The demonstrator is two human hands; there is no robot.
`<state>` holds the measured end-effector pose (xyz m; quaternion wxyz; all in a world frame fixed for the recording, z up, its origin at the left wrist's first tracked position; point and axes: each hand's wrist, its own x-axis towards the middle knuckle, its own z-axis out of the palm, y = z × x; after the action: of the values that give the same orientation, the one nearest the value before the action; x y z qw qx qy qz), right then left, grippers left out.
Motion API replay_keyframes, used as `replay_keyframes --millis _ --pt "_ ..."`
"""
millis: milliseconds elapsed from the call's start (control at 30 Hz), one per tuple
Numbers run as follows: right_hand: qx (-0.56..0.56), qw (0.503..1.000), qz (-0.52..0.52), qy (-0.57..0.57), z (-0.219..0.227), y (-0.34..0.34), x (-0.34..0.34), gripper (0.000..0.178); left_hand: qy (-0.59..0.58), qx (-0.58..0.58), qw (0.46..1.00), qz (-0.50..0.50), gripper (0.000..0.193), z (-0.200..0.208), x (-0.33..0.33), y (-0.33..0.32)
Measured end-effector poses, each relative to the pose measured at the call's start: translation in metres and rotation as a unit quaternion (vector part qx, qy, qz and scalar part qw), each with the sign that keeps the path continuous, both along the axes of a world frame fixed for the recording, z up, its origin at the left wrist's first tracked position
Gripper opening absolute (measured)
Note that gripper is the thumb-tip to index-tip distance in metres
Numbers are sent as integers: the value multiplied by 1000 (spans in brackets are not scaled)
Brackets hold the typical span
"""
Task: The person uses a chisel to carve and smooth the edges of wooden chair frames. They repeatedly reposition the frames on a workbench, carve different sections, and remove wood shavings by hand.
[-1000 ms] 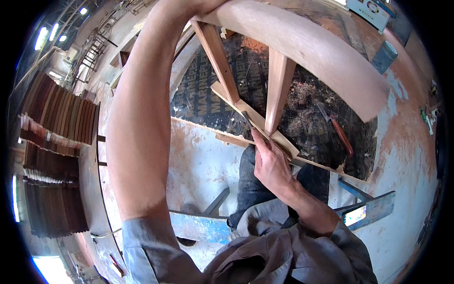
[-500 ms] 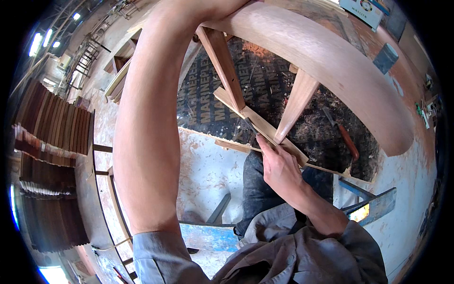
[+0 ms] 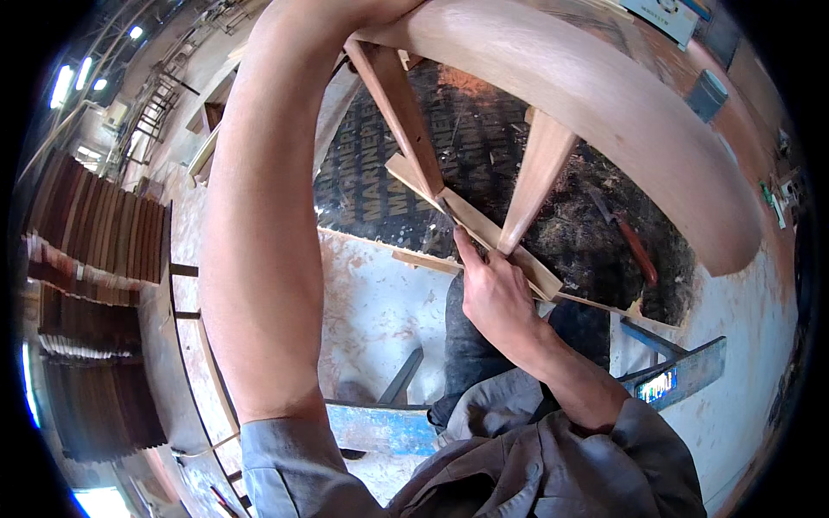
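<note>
A broad, curved piece of pale wood point(image 3: 596, 95) arches across the upper right. Two tapered wooden posts, a left post point(image 3: 399, 112) and a right post point(image 3: 537, 177), run from it down to a flat wooden strip point(image 3: 540, 274). At the top edge my left hand point(image 3: 390, 9) rests against the curved wood; its fingers are out of sight. My right hand point(image 3: 494, 289) is closed around a narrow-bladed tool point(image 3: 446, 209), index finger stretched along it. The blade lies by the strip, close to the left post's foot. The palm hides the handle.
Under the wood lies a black printed board point(image 3: 371, 181) with sawdust. A red-handled knife point(image 3: 637, 250) lies on its right side. A blue-painted bench point(image 3: 380, 427) stands below, and stacked dark wooden pieces point(image 3: 95, 224) stand at the left. A grey bucket point(image 3: 706, 95) is at the far right.
My right hand has shifted a little left and farther away along the strip, bringing the blade nearer to the left post's foot. The curved wood sits slightly differently in the view.
</note>
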<state>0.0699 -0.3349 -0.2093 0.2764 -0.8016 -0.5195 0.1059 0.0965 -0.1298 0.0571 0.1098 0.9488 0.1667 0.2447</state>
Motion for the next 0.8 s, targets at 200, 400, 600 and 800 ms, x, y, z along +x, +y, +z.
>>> replay_keyframes --millis 200,400,600,800 --pt "15 1000 -2 -4 -12 5 -7 58 10 -3 1000 -25 87 1 -1 4" --pt "150 983 -53 95 -18 11 -10 51 12 -53 998 -35 93 2 7 13" --pt "127 979 11 161 -18 -82 -17 55 -41 -9 981 -189 79 -7 -34 -1" --pt "153 970 33 186 -48 -150 -29 52 -63 88 986 -123 75 -20 -39 13"
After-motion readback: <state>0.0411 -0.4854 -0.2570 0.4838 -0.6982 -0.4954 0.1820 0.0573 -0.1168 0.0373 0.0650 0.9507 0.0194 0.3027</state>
